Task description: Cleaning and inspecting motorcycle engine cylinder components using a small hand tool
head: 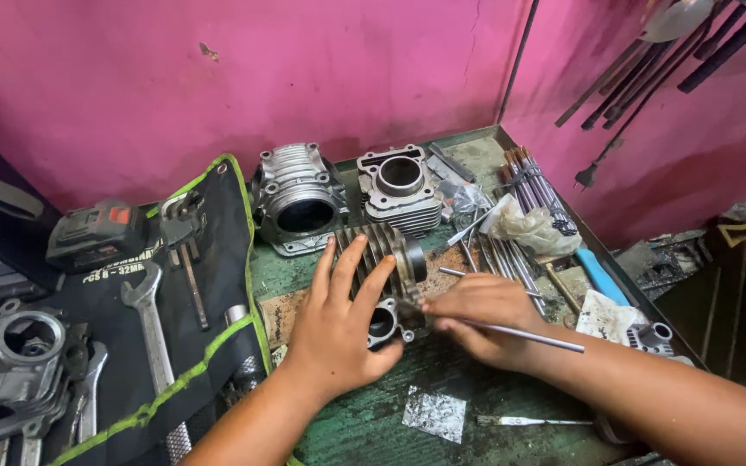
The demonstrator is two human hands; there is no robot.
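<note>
Head view: the left hand (334, 332) lies spread over a finned engine cylinder (386, 259) lying on its side mid-counter (364, 427), fingers open, pressing rather than gripping. The right hand (477, 315) has its grip closed on a thin metal rod (528, 337), tip at the cylinder's base. Two more cylinders (399, 190) crowd the back wall; a tool roll (174, 285) borders the left, loose rods (533, 185) the right. Bare counter lies nearest the person.

A crumpled clear plastic bag (528, 226) lies by the rods (535, 185).
</note>
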